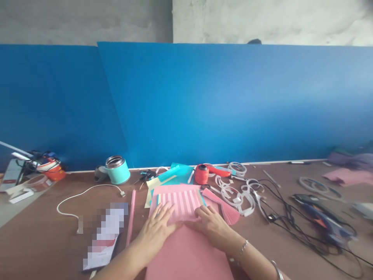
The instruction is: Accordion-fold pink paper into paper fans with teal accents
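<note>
A large pink sheet of paper lies on the table before me. On its far part rests a piece with light and dark pink stripes, with blue and cream edges showing at its sides. My left hand presses flat on the left of the striped piece, fingers spread. Opposite it, my right hand lies on the right side with its fingers slightly bent. Both thumbs point inward and nearly meet on the pink paper. A fan of thin pink paper strips sits beyond the right hand.
Left of the paper are narrow pink strips, a phone with a blurred screen, a white cable and a turquoise cup. A red hair dryer-like tool, white tape coils and black cables lie rightward. Behind stands a blue partition.
</note>
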Available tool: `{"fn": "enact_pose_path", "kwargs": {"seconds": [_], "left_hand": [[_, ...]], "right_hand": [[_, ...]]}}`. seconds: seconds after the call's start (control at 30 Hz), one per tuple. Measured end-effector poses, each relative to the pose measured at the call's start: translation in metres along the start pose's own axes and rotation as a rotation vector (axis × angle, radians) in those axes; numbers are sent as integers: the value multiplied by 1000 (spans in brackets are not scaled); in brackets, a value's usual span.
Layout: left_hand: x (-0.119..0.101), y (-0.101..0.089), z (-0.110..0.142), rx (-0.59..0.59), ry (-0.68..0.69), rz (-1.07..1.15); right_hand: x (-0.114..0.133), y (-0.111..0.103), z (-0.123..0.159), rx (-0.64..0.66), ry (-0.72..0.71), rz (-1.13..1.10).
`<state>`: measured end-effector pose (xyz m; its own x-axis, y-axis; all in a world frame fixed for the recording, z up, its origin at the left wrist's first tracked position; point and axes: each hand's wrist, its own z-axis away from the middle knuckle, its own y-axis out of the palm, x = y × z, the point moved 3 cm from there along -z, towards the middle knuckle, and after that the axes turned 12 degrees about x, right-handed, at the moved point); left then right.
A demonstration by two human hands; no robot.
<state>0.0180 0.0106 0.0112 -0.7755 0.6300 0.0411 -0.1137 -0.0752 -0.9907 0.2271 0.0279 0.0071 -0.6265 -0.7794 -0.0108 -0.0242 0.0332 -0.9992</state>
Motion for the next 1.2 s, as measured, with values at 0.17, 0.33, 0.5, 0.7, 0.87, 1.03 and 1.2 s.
{"fn": "enact_pose_path", "kwargs": {"seconds": [0.17, 0.33, 0.5, 0.7, 0.87, 1.03, 1.2], "left_hand": [[6, 3, 6, -49, -17, 51], [16, 16, 18, -76, -27, -2], [25, 25, 38, -174, -15, -36], [29, 42, 53, -223, -19, 25], [32, 55, 60, -282, -66, 23], [37, 55, 65, -306, -112, -13], [38, 44, 61, -270, -138, 40]], "right_hand": [[-8, 4, 4, 52, 67, -75], [-22, 2, 16, 24, 141, -166], [-32, -4, 23, 39, 213, -190], [-34, 0, 22, 40, 256, -150], [-32, 5, 22, 69, 280, -134], [-35, 17, 18, 48, 344, -62], [-33, 23, 15, -10, 332, 8]]}}
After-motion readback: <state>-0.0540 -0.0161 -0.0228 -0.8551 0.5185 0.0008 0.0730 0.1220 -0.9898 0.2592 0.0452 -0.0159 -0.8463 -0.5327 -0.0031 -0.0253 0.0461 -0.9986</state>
